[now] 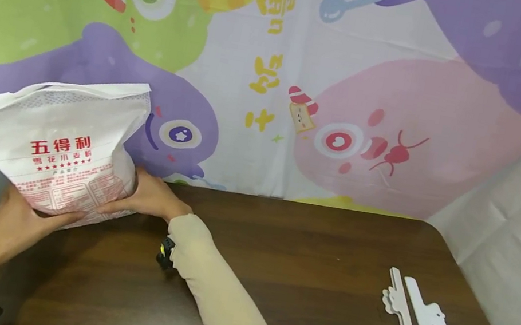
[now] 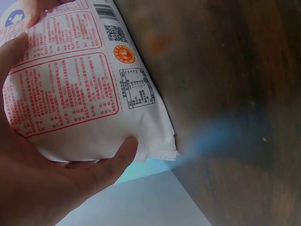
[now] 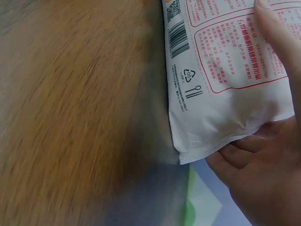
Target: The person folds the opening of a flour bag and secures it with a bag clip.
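Observation:
A white flour bag with red print (image 1: 76,153) stands at the left of the table, its wide top edge flat and leaning up to the left. My left hand (image 1: 15,230) grips its lower left side, thumb across the printed front. On the lower right side my right hand (image 1: 152,197) holds it the same way, its thumb pointing in toward the left one. In the left wrist view the left hand (image 2: 51,174) wraps round a bottom corner of the bag (image 2: 80,136). The right wrist view shows the right hand (image 3: 263,160) with its fingers behind the opposite corner.
Two white clips, one left (image 1: 402,309) and one right (image 1: 424,322), lie side by side at the right of the brown table (image 1: 283,271). A cartoon-printed cloth (image 1: 266,158) hangs behind the table's far edge. Pale cloth flanks both sides.

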`<state>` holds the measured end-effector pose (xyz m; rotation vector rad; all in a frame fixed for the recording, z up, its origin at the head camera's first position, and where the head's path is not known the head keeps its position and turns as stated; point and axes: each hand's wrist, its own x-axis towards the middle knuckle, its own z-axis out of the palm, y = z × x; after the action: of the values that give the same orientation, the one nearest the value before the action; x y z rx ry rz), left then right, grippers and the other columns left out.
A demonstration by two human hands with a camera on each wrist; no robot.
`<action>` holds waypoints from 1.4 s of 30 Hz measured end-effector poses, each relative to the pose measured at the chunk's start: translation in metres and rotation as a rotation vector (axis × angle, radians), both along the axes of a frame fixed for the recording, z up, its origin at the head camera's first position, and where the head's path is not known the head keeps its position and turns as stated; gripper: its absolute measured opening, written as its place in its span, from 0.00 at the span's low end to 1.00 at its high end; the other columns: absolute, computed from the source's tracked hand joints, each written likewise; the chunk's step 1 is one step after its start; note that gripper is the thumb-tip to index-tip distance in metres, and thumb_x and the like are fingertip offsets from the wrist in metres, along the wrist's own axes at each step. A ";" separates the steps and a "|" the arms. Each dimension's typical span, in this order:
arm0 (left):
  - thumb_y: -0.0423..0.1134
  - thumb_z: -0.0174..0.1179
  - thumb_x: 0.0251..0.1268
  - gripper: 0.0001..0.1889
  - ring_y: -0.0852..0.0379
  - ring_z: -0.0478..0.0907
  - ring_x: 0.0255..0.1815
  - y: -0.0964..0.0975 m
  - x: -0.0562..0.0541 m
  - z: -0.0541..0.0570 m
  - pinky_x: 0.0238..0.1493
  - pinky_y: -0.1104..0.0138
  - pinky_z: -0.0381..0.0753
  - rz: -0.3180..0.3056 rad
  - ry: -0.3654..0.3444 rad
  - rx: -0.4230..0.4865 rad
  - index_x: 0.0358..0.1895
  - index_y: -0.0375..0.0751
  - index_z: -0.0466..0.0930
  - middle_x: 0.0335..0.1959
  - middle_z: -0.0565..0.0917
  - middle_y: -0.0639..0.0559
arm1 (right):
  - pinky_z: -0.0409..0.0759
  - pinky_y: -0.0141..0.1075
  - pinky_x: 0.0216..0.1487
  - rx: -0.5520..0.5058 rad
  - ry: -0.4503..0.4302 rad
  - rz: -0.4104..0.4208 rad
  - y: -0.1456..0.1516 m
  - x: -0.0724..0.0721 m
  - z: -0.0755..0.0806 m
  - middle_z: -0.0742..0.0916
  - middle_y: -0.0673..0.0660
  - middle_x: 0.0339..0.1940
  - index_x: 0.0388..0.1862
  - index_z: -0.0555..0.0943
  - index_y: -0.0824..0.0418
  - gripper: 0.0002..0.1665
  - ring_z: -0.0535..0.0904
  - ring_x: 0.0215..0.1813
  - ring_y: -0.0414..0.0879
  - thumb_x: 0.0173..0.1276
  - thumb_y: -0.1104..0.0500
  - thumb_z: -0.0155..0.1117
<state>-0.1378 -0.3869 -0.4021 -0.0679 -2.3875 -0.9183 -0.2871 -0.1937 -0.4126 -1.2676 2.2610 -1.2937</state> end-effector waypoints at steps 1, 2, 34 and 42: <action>0.33 0.84 0.35 0.50 0.75 0.66 0.50 0.002 0.000 -0.001 0.49 0.84 0.57 -0.014 -0.002 0.002 0.66 0.39 0.63 0.51 0.71 0.68 | 0.69 0.24 0.59 0.013 0.011 -0.009 0.004 0.000 0.000 0.77 0.37 0.57 0.69 0.65 0.44 0.55 0.72 0.57 0.28 0.43 0.44 0.86; 0.33 0.83 0.35 0.50 0.75 0.65 0.51 0.005 -0.001 -0.002 0.49 0.84 0.57 -0.023 -0.007 0.001 0.67 0.40 0.62 0.52 0.70 0.66 | 0.70 0.24 0.59 0.030 0.023 -0.020 0.008 0.001 -0.001 0.77 0.37 0.57 0.69 0.65 0.44 0.55 0.72 0.57 0.28 0.43 0.43 0.86; 0.63 0.72 0.51 0.48 0.21 0.76 0.37 0.042 0.017 0.002 0.24 0.37 0.72 0.074 -0.226 -0.221 0.62 0.32 0.60 0.45 0.73 0.26 | 0.78 0.34 0.54 0.124 0.045 -0.169 0.070 0.016 -0.008 0.79 0.40 0.54 0.66 0.67 0.48 0.55 0.77 0.54 0.35 0.42 0.31 0.80; 0.58 0.80 0.39 0.43 0.29 0.81 0.35 0.034 0.014 0.011 0.27 0.38 0.74 -0.009 -0.156 -0.222 0.57 0.40 0.69 0.39 0.83 0.35 | 0.79 0.35 0.52 0.166 0.105 -0.244 0.077 0.025 -0.006 0.81 0.43 0.54 0.67 0.67 0.51 0.59 0.79 0.54 0.39 0.40 0.27 0.79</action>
<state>-0.1241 -0.3531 -0.3912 -0.0956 -2.6284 -0.6805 -0.2625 -0.1171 -0.4183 -1.0520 2.6029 -1.1064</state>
